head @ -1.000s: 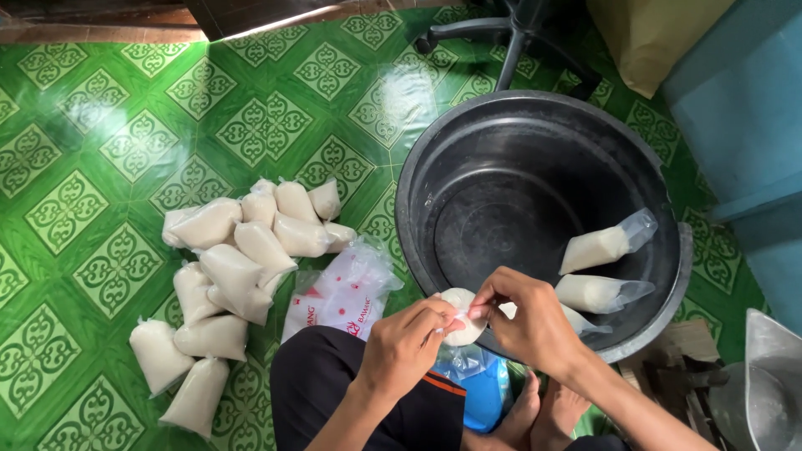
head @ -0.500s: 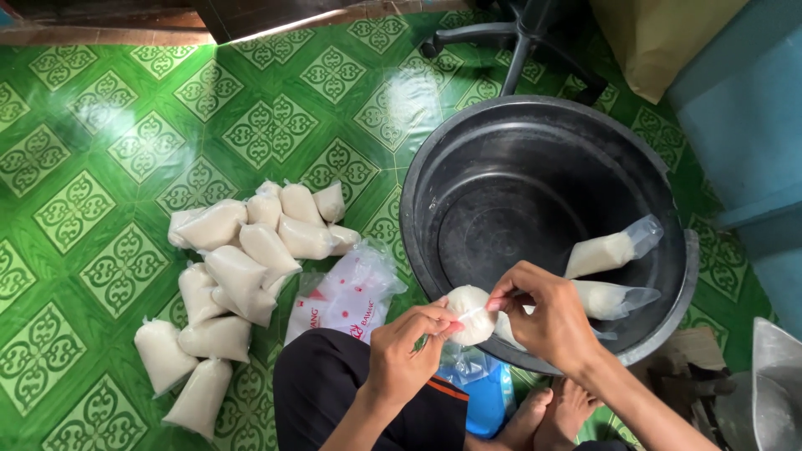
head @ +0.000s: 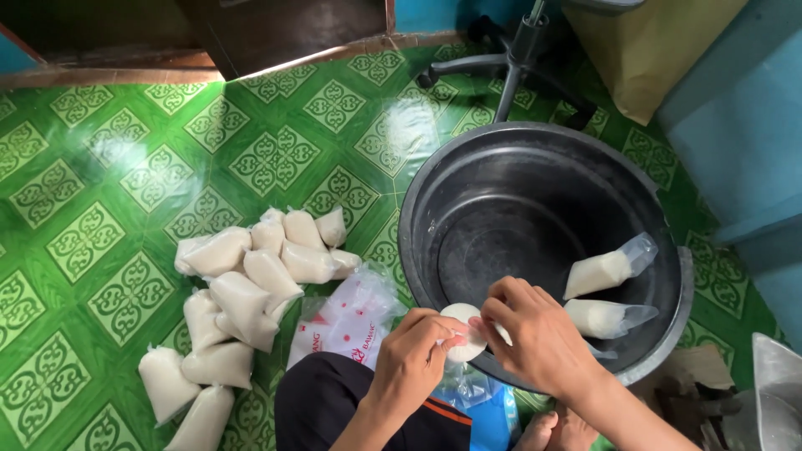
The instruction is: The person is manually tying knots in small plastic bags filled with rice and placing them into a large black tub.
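green patterned tile floor point(head: 100, 167) carries tied white pouches point(head: 242, 284), a black basin point(head: 543, 167), a printed plastic bag point(head: 347, 321).

Glossy green floor tiles point(head: 100, 167) with pale diamond patterns fill most of the frame, catching bright glare near the top centre. A dark wooden door frame point(head: 276, 33) spans the upper left. A swivel chair base point(head: 510, 67) stands at top centre, blue walls point(head: 743, 159) at right.

Light: bright daylight from the far side
Glare: pale sheen on the green floor tiles point(head: 401, 138) and far basin rim point(head: 535, 134)
Shadows: soft, near hands
Focus: sharp, slight edge stretching
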